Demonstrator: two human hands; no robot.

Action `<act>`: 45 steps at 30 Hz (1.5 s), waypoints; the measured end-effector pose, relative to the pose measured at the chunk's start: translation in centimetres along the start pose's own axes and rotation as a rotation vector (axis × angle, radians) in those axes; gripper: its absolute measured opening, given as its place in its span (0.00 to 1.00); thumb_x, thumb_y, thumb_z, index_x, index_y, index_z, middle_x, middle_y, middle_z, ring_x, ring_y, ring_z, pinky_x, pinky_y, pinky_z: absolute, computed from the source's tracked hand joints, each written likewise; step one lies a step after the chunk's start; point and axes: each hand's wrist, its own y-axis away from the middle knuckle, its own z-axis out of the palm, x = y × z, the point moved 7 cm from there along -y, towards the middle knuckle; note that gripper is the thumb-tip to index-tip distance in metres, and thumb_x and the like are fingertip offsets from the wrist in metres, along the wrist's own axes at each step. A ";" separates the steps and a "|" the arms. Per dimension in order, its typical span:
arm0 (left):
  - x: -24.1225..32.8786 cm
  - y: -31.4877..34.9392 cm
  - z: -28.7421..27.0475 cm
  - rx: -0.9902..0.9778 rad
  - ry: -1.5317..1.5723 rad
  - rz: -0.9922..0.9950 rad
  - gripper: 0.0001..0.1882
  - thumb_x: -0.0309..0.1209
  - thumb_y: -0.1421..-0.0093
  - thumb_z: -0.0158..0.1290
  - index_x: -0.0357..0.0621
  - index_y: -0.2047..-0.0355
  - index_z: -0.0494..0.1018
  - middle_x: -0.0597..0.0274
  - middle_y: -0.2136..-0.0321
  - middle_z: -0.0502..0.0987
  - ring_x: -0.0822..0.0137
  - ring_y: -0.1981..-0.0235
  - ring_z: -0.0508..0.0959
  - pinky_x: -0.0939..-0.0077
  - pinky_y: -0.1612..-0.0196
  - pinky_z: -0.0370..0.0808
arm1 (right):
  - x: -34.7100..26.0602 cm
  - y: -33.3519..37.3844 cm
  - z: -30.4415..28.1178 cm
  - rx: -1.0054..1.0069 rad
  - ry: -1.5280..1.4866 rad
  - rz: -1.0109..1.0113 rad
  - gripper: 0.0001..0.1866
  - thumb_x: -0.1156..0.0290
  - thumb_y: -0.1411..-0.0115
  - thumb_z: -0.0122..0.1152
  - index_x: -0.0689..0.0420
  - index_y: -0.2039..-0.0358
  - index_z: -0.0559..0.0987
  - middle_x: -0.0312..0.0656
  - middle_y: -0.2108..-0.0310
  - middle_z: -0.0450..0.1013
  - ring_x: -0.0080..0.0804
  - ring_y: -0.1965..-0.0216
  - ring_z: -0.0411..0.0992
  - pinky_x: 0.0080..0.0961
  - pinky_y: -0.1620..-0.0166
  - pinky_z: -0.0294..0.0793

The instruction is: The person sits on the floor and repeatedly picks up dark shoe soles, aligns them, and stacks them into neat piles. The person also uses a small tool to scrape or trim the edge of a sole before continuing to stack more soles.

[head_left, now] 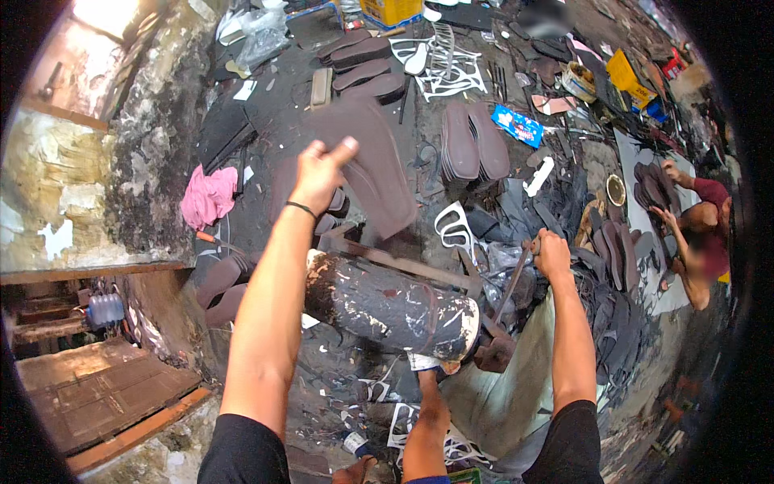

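Observation:
My left hand (318,173) grips a brown shoe sole (377,173) by its edge, thumb on its near face; motion blurs the sole's far end. My right hand (551,256) is closed round the handle of a hammer (493,353), whose dark blocky head hangs down beside the end of a thick cylinder (387,310). That cylinder, black and flecked with white, lies across in front of me, above my bare leg (427,427). A long rusty metal bar (411,264) runs along its far side, below the held sole.
Stacked brown soles (472,141) stand ahead, with more soles (363,64) farther off. White strap cutouts (455,230) and scraps litter the floor. A pink cloth (210,198) lies left by the stained wall (153,161). At right, another person's hands (669,173) handle dark soles.

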 end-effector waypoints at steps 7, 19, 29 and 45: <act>9.8 9.4 -11.9 0.078 0.311 0.010 0.17 0.39 0.38 0.64 0.47 0.52 0.77 0.65 0.57 0.81 0.70 0.60 0.80 0.69 0.60 0.75 | -14.2 6.1 -20.3 0.230 -0.555 -0.180 0.27 0.70 0.41 0.66 0.60 0.43 0.70 0.50 0.50 0.72 0.45 0.49 0.72 0.41 0.44 0.71; 2.6 52.7 -38.8 0.322 0.603 0.001 0.36 0.32 0.35 0.60 0.37 0.32 0.55 0.59 0.38 0.65 0.66 0.39 0.68 0.67 0.37 0.67 | -66.1 42.6 -27.9 0.022 -0.715 -0.817 0.24 0.74 0.50 0.70 0.54 0.50 0.80 0.42 0.53 0.77 0.41 0.52 0.76 0.32 0.49 0.77; 6.6 72.3 -64.8 0.346 0.761 0.003 0.23 0.21 0.39 0.58 0.38 0.43 0.68 0.61 0.48 0.76 0.65 0.50 0.77 0.66 0.44 0.74 | -89.8 58.1 -25.6 -1.140 -1.302 -0.590 0.26 0.66 0.38 0.70 0.63 0.42 0.72 0.39 0.52 0.78 0.26 0.54 0.75 0.30 0.51 0.77; 13.4 55.2 -85.2 0.435 0.423 0.097 0.23 0.29 0.36 0.60 0.35 0.42 0.69 0.57 0.49 0.76 0.61 0.51 0.77 0.62 0.47 0.75 | -107.9 45.7 -24.7 -1.063 -1.444 -0.527 0.23 0.57 0.41 0.73 0.62 0.55 0.81 0.34 0.70 0.78 0.20 0.71 0.73 0.24 0.67 0.77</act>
